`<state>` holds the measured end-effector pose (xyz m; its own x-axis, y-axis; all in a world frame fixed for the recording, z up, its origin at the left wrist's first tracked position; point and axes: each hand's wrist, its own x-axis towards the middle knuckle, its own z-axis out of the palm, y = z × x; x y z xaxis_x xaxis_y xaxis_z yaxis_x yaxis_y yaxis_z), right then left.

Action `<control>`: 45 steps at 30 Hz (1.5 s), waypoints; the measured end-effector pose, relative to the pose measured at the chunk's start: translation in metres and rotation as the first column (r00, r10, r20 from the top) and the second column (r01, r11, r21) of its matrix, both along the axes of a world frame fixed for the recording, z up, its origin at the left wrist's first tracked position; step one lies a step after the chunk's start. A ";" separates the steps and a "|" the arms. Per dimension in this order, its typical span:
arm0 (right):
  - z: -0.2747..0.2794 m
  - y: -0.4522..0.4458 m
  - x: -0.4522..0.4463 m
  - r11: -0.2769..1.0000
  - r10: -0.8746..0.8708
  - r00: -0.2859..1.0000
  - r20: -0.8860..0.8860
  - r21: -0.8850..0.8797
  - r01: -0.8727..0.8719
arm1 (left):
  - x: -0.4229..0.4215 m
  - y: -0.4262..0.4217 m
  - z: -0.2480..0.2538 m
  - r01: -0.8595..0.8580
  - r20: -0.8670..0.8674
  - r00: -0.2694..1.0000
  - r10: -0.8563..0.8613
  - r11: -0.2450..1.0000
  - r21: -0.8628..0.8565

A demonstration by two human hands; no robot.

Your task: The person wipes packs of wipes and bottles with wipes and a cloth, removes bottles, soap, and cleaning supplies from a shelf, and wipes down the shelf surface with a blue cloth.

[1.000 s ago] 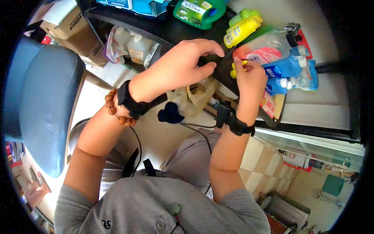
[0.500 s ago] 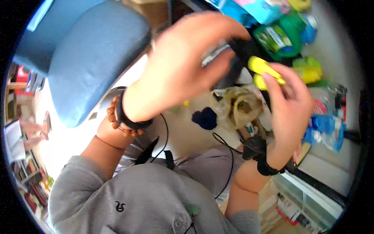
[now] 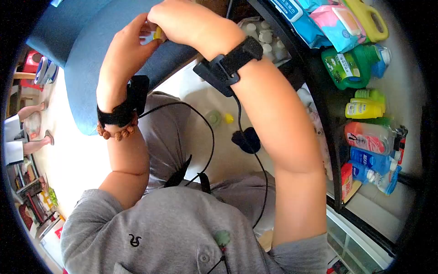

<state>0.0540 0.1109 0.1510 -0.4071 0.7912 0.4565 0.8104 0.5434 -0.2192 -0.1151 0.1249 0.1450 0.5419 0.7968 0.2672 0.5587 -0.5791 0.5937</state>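
Currently holding left hand (image 3: 125,52) and right hand (image 3: 182,20) close together at 11 o'clock, overlapping blue chair (image 3: 84,86) in view. Curling left partway; bending right over at wrist, hiding its fingertips. Showing small yellow item (image 3: 157,33) between both at 11 o'clock, mostly covered. Not making out actual grip, left or right; can't tell. Wearing black straps (image 3: 237,59) at both wrists, plus brown bead bracelet (image 3: 117,135) on left. Seeing, on black shelf (image 3: 315,68): pink-and-blue pack (image 3: 340,27) between 1 and 2, green jug (image 3: 349,66) at 2, yellow bottle (image 3: 362,109) just before 3, blue bottle (image 3: 370,159) just past 3. Also seeing dark blue item (image 3: 246,140) on floor (image 3: 228,160) near centre.
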 end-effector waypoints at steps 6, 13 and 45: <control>-0.017 0.010 0.006 0.999 -0.028 0.993 -0.111 0.024 0.030 | 0.012 0.011 -0.010 -0.096 -0.061 0.993 0.097 0.995 0.024; -0.010 -0.057 0.042 0.959 -0.211 0.946 -0.245 0.134 0.249 | 0.012 -0.005 -0.006 -0.151 0.027 0.988 0.149 0.979 0.135; 0.101 -0.387 0.223 0.160 -0.934 0.143 -0.326 -0.025 0.987 | 0.368 -0.234 0.044 0.785 0.440 0.290 -0.850 0.474 0.399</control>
